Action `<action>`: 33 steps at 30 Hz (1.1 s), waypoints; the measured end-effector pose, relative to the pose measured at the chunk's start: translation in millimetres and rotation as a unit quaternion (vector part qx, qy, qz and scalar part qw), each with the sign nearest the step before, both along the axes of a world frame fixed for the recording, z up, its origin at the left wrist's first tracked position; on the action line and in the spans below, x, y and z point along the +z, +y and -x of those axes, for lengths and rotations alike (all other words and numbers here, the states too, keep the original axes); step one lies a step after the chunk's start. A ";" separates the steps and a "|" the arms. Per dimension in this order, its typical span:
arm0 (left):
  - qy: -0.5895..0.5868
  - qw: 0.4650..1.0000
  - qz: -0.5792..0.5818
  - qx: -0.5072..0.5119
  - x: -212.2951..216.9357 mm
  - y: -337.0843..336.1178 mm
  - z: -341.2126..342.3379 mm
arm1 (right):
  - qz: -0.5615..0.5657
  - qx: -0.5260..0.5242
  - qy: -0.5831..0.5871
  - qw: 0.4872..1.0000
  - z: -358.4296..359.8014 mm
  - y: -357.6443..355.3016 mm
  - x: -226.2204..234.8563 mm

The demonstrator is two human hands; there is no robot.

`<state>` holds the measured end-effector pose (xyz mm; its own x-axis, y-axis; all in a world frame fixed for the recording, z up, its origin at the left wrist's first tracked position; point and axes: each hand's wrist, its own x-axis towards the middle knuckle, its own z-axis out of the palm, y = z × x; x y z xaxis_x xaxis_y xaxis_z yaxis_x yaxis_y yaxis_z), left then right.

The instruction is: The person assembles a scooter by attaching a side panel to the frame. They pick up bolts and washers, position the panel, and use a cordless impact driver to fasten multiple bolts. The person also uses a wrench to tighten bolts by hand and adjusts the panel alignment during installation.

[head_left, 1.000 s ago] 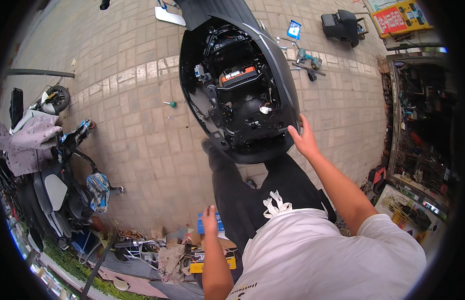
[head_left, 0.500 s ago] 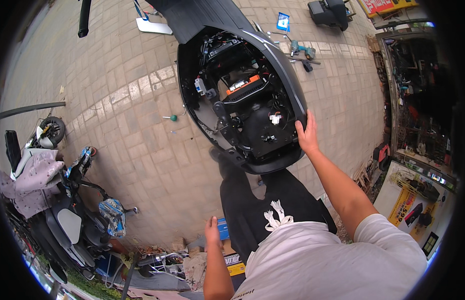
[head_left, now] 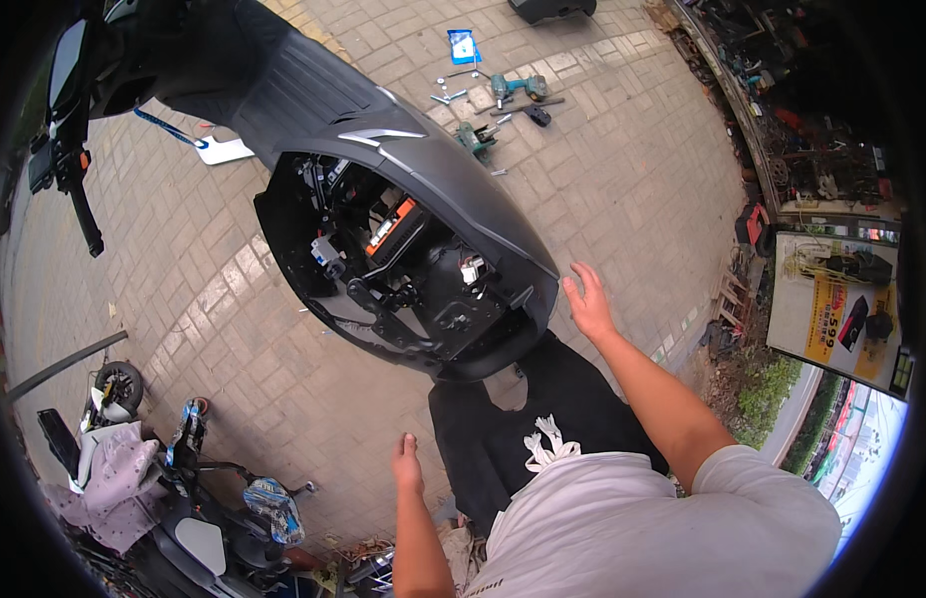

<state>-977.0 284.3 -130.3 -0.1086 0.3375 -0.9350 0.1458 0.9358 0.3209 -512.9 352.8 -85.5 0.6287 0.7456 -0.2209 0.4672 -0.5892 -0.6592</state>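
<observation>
A dark grey electric scooter (head_left: 463,189) stands in front of me with its seat off and the compartment under it bare. Inside that compartment are an orange-and-black box (head_left: 391,229), a grey electrical part (head_left: 327,253), a white connector (head_left: 472,269) and black wiring. Just off the scooter's rear right edge is my right hand (head_left: 590,307), its fingers spread and nothing in them. My left hand (head_left: 407,463) hangs low at my left side, away from the scooter. It looks loosely stretched, with nothing seen in it.
On the paving to the scooter's right lie a teal cordless driver (head_left: 520,88), a second green tool (head_left: 477,138), bolts and a blue packet (head_left: 463,46). Parked scooters (head_left: 189,528) stand at lower left. A cluttered shelf (head_left: 792,140) lines the right.
My right hand has come off the scooter's rear edge and is now slightly apart from it. My view has turned, so the scooter appears tilted and farther left, with its handlebar now showing.
</observation>
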 end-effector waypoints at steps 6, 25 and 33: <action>0.036 0.988 -0.149 0.010 30.8 45.4 -81.7 | 0.243 -0.053 0.023 0.968 -95.4 -100.1 -25.8; 0.322 0.844 -0.429 0.025 107.1 224.7 -419.0 | 0.220 0.097 0.082 0.967 -434.8 13.9 -65.2; 0.559 0.768 -0.307 -0.060 66.0 276.1 -426.6 | 0.263 0.113 0.048 0.957 -470.9 62.0 -94.3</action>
